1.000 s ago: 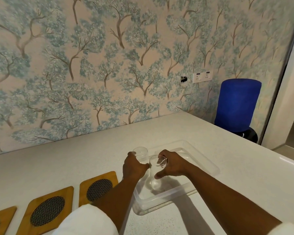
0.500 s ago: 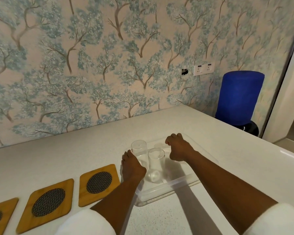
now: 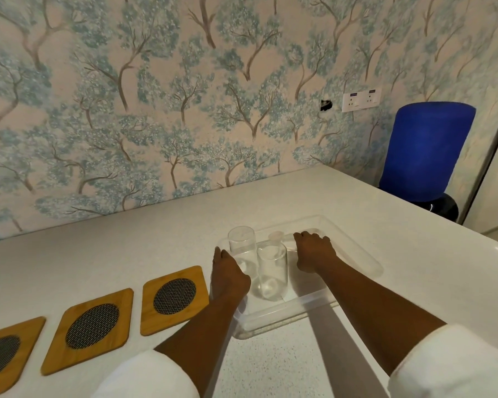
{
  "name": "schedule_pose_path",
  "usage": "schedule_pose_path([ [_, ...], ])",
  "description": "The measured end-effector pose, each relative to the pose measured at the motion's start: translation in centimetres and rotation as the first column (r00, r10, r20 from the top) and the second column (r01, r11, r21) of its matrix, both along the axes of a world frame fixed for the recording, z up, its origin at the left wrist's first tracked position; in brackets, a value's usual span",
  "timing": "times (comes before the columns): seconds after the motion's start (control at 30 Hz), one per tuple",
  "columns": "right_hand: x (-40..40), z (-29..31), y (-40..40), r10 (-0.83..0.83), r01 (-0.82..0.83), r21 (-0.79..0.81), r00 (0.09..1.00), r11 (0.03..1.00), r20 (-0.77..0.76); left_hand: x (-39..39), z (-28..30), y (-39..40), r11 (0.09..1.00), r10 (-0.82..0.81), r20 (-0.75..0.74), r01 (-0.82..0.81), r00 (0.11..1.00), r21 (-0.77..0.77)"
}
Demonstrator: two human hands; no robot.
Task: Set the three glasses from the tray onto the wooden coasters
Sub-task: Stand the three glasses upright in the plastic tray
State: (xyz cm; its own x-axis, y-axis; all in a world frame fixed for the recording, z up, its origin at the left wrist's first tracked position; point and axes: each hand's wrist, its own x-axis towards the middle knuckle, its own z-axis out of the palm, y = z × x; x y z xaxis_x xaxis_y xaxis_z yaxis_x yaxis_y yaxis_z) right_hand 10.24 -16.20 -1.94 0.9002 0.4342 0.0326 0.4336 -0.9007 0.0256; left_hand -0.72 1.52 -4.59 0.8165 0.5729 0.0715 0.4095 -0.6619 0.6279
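Note:
A clear plastic tray point(image 3: 357, 254) sits on the white counter. Two clear glasses stand upright in its left part, one further back point(image 3: 242, 245) and one nearer point(image 3: 272, 272). A third glass point(image 3: 278, 236) shows only its rim and seems to lie on its side; my right hand point(image 3: 313, 252) is curled over it, knuckles up. My left hand point(image 3: 229, 277) grips the tray's left wall, beside the two standing glasses. Three wooden coasters with dark mesh centres lie in a row to the left: the nearest to the tray point(image 3: 174, 295), the middle one point(image 3: 92, 326) and the far left one point(image 3: 0, 354). All are bare.
The patterned wall runs along the counter's back edge. A blue chair back point(image 3: 425, 150) stands past the counter's right corner. Bare counter lies behind the coasters and right of the tray.
My right hand let go of the nearer glass and moved to the back of the tray, onto the third glass. My left hand dropped from the glasses to the tray's left wall.

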Motion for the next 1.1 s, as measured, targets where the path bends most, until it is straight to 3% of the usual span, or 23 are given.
schedule_pose_path([
  [0.13,0.0,-0.4,0.2,0.021,-0.021,0.011,0.999,1.0,0.028,0.0,-0.1,0.0,1.0,-0.004,0.004,0.003,1.0,0.028],
  [0.27,0.4,-0.3,0.6,0.014,-0.011,0.209,1.0,0.978,-0.017,0.0,0.0,-0.1,0.999,-0.006,0.008,0.006,1.0,0.033],
  [0.47,1.3,0.6,1.2,0.072,0.082,0.666,0.977,0.741,-0.2,-0.2,0.0,-0.1,1.0,0.003,0.018,-0.004,1.0,0.024],
  [0.6,1.3,-0.3,1.1,0.169,0.155,0.789,0.935,0.595,-0.311,-0.4,0.0,-0.2,1.0,0.016,0.024,-0.016,1.0,0.014],
  [0.7,1.3,-0.9,0.9,0.229,0.187,0.822,0.906,0.537,-0.355,-0.5,0.2,-0.3,1.0,0.026,0.026,-0.026,0.999,0.013],
  [0.9,1.3,-0.6,0.9,0.22,0.166,0.76,0.899,0.628,-0.378,-0.7,0.5,-0.4,0.999,0.041,0.04,-0.042,0.998,0.016],
  [1.03,0.2,0.7,0.4,0.037,0.224,0.475,0.876,0.851,-0.48,-0.8,0.8,-0.5,0.999,0.038,0.028,-0.038,0.999,0.018],
  [1.1,-0.4,1.0,0.0,-0.031,0.234,0.333,0.857,0.913,-0.515,-0.9,0.9,-0.5,1.0,0.027,0.009,-0.027,1.0,0.014],
])
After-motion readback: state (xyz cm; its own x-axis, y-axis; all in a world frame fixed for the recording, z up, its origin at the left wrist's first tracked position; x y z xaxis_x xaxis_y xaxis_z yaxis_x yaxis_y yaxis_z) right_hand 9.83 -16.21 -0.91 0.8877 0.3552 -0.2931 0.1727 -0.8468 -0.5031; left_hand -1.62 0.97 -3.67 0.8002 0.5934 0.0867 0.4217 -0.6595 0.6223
